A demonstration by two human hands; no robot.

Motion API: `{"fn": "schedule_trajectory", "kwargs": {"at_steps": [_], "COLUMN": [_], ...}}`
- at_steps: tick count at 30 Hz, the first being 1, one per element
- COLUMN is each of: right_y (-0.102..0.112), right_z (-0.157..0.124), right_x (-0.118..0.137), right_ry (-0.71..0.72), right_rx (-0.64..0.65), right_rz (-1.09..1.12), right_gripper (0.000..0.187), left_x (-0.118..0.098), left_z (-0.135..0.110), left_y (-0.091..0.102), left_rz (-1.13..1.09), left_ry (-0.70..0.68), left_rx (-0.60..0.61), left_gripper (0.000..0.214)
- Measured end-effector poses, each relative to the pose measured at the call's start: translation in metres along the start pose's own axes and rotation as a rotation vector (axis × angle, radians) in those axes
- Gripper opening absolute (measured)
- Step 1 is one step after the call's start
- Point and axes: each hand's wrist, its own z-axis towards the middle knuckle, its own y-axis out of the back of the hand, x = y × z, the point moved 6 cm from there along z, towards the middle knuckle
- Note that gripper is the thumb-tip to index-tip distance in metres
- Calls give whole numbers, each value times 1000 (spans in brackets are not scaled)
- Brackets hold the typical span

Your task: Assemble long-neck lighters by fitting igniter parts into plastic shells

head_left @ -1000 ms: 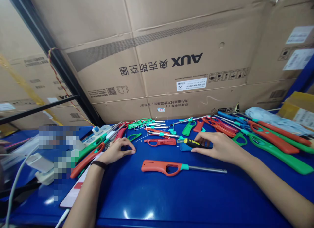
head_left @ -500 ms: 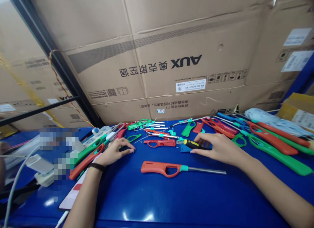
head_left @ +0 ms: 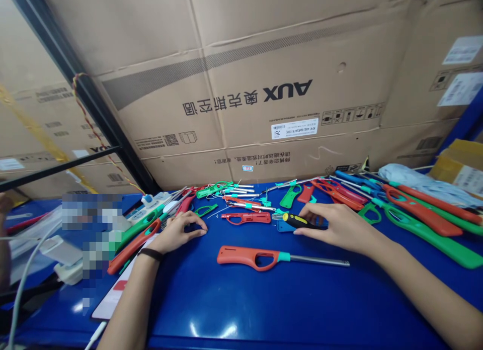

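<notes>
My right hand [head_left: 335,227] is closed around the black and yellow handle of a screwdriver [head_left: 296,221]. Its tip points left, above a small blue piece [head_left: 283,227] on the table. At the left, my left hand [head_left: 184,230] has thumb and forefinger pressed together. Whatever they pinch, if anything, is too small to make out. Between the hands, nearer to me, an orange long-necked lighter [head_left: 241,258] lies flat, its metal tube to the right. Behind it is a red lighter body half [head_left: 245,218], just left of the screwdriver tip.
Lighter parts with metal tubes [head_left: 241,194] lie along the back of the blue table [head_left: 294,310]. Whole green lighters [head_left: 433,237] and orange ones are piled at right. Left stand a power strip [head_left: 151,209] and a phone [head_left: 113,294]. A large carton [head_left: 234,88] forms the back wall.
My left thumb and forefinger have drawn slightly closer together. The right hand with the screwdriver stays almost in place, and the view has shifted very slightly.
</notes>
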Motion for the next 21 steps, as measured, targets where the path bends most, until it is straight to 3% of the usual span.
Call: {"fn": "schedule_trajectory", "kwargs": {"at_steps": [11,17,21], "right_y": [-4,-4,-3], "right_z": [1,1,1], "right_x": [0,0,-4], "right_ry": [11,10,-15], "right_rx": [14,16,9], "right_rz": [9,12,16], "right_gripper": [25,26,24], "left_x": [-3,-8,-15], "left_z": [3,4,-5], "left_y": [0,3,3], "left_rz": [40,101,185], "left_ry": [-29,12,-38], "left_rx": [-59,-167,-175], "left_gripper": [34,38,26]}}
